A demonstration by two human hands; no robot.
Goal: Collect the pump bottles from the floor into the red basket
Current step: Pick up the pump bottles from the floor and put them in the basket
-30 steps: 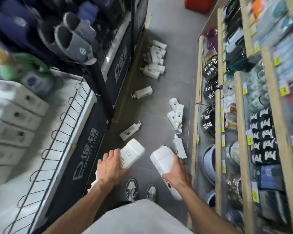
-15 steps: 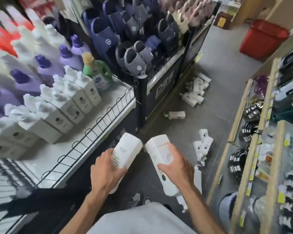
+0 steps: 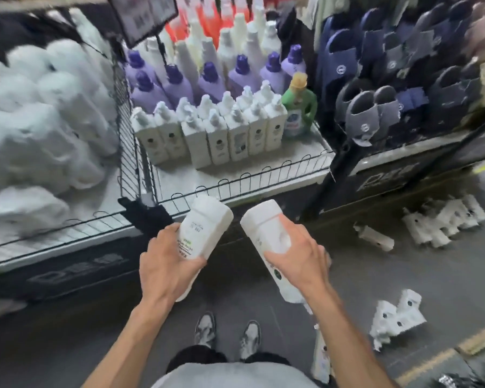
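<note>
Nearest, the left hand curls round one white pump bottle and the right hand grips a second bottle, both held above the shoes. Farther right, fallen bottles lie on the grey floor. Beyond, a wire-fronted shelf carries upright ones.

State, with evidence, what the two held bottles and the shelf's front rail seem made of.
The left bottle in the left hand, the right bottle in the right hand: likely plastic, matte white, smooth moulded rounded corners. The rail: probably metal wire, thin, dark, bent into loops.
</note>
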